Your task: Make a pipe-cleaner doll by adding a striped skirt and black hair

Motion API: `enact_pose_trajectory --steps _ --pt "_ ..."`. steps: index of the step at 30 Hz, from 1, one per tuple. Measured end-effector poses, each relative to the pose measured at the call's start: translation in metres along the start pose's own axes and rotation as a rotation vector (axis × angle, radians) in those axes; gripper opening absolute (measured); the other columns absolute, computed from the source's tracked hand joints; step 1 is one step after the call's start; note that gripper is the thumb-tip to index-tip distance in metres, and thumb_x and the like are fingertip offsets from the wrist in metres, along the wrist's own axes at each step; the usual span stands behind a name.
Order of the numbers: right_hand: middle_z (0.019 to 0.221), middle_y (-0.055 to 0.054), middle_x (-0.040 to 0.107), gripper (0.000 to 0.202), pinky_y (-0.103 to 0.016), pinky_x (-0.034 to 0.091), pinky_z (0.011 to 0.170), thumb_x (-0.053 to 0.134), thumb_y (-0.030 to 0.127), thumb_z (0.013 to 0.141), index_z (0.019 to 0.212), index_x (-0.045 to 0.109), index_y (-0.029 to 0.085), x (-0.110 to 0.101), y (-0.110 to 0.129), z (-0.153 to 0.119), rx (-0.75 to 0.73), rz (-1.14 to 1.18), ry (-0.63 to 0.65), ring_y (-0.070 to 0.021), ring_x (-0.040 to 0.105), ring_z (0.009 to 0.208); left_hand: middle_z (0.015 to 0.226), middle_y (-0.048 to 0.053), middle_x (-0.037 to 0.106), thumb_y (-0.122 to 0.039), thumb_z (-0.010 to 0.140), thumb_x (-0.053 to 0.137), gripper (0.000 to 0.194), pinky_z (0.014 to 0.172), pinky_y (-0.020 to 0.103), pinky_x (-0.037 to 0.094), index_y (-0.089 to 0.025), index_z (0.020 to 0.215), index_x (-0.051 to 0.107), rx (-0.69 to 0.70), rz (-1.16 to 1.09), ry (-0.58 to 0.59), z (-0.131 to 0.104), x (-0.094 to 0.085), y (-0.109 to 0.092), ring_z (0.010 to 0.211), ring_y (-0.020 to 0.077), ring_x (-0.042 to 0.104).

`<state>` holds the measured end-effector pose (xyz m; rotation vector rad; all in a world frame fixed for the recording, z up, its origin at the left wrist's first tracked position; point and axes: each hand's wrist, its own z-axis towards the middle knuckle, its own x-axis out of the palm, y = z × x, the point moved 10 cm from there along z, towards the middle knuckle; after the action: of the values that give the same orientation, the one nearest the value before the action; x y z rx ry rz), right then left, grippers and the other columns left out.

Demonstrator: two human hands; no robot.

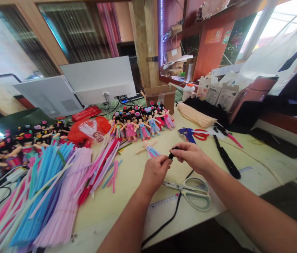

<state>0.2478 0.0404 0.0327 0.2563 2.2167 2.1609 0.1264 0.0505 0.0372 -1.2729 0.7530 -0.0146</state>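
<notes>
Above the table, my left hand (pixel 157 172) and my right hand (pixel 190 154) meet with fingertips close together. Both pinch a small, dark, fuzzy piece that looks like a black pipe cleaner (pixel 173 151), mostly covered by the fingers. Just behind my left hand lies a small doll body (pixel 151 149) with pale arms and a blue and pink skirt. Scissors with pale handles (pixel 197 200) rest below my hands, blades pointing left. A thin black cord (pixel 171 219) passes under them to the table's front edge.
Left stand bundles of blue (pixel 41 186) and lilac pipe cleaners (pixel 69 196). Several finished dolls (pixel 142 124) are grouped at the back. Rightward lie a blue glue gun (pixel 187 134), red-handled scissors (pixel 200 135), a black strip (pixel 226 160) and a beige bundle (pixel 197 115). A ruler (pixel 164 201) lies in front.
</notes>
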Motion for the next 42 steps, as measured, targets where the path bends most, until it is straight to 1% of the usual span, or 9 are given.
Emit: enact_pose_trajectory --steps 7,14,17,20,24,28,32,38,42 --pt "0.050 0.002 0.056 0.019 -0.025 0.029 0.047 0.072 0.035 0.058 0.059 0.064 0.017 0.008 0.002 -0.003 -0.014 -0.062 0.019 -0.0088 0.042 0.048 0.071 0.004 0.066 -0.034 0.079 0.055 0.027 0.067 0.025 0.043 -0.014 0.087 0.071 -0.037 -0.480 0.094 0.003 0.011 0.000 0.069 0.0152 0.056" --pt "0.054 0.003 0.055 0.017 -0.025 0.030 0.050 0.072 0.034 0.058 0.060 0.065 0.018 0.008 0.002 -0.003 -0.028 -0.134 -0.010 -0.0096 0.041 0.052 0.061 0.002 0.063 -0.039 0.077 0.057 0.027 0.067 0.026 0.044 -0.017 0.063 0.066 -0.062 -0.381 0.035 0.003 0.006 0.007 0.063 0.0148 0.054" --pt "0.062 0.002 0.058 0.025 -0.026 0.033 0.051 0.067 0.039 0.064 0.078 0.071 0.019 -0.001 0.000 -0.008 -0.049 -0.203 0.016 -0.0116 0.045 0.055 0.059 0.002 0.063 -0.036 0.077 0.056 0.027 0.066 0.026 0.044 -0.018 0.058 0.063 -0.057 -0.317 0.043 0.003 0.006 0.006 0.063 0.0149 0.055" --pt "0.074 -0.001 0.062 0.038 -0.029 0.041 0.059 0.063 0.038 0.071 0.104 0.069 0.021 -0.010 -0.002 -0.027 -0.112 -0.491 0.083 -0.0151 0.052 0.064 0.059 0.001 0.064 -0.032 0.076 0.056 0.021 0.066 0.026 0.045 -0.018 0.064 0.066 -0.081 -0.286 0.007 0.005 0.002 0.011 0.062 0.0151 0.056" --pt "0.089 -0.007 0.066 0.034 -0.034 0.044 0.073 0.065 0.019 0.068 0.102 0.068 0.022 0.002 -0.025 -0.073 -0.203 -1.164 0.357 -0.0235 0.060 0.083 0.059 0.001 0.065 -0.031 0.075 0.056 0.019 0.066 0.027 0.046 -0.018 0.066 0.066 -0.092 -0.286 -0.056 0.009 -0.006 0.019 0.063 0.0154 0.058" --pt "0.095 -0.011 0.065 0.046 -0.034 0.045 0.072 0.053 0.007 0.069 0.112 0.064 0.020 0.005 -0.040 -0.097 -0.248 -1.452 0.339 -0.0255 0.061 0.086 0.059 0.001 0.065 -0.034 0.075 0.059 0.019 0.065 0.026 0.045 -0.017 0.071 0.068 -0.106 -0.325 -0.090 0.011 -0.012 0.026 0.061 0.0147 0.059" --pt "0.100 -0.010 0.067 0.052 -0.034 0.047 0.077 0.052 0.008 0.068 0.116 0.063 0.021 -0.009 -0.041 -0.096 -0.163 -1.214 0.297 -0.0250 0.063 0.089 0.060 0.003 0.066 -0.035 0.072 0.062 0.022 0.063 0.025 0.045 -0.015 0.070 0.068 -0.136 -0.417 -0.124 0.012 -0.021 0.027 0.058 0.0132 0.058" --pt "0.096 -0.006 0.066 0.055 -0.032 0.050 0.073 0.062 0.034 0.075 0.128 0.056 0.023 -0.031 -0.044 -0.077 0.232 -0.320 0.333 -0.0207 0.063 0.082 0.061 0.005 0.068 -0.040 0.065 0.071 0.028 0.057 0.026 0.044 -0.013 0.072 0.067 -0.209 -0.560 -0.117 0.017 -0.036 0.018 0.054 0.0134 0.059" --pt "0.098 -0.006 0.060 0.069 -0.035 0.047 0.083 0.075 0.041 0.065 0.128 0.055 0.021 -0.028 -0.033 -0.053 0.206 -0.169 0.269 -0.0211 0.058 0.092 0.067 0.007 0.071 -0.041 0.063 0.073 0.031 0.062 0.027 0.048 -0.013 0.073 0.065 -0.214 -0.617 -0.106 0.023 -0.037 0.015 0.057 0.0146 0.063"
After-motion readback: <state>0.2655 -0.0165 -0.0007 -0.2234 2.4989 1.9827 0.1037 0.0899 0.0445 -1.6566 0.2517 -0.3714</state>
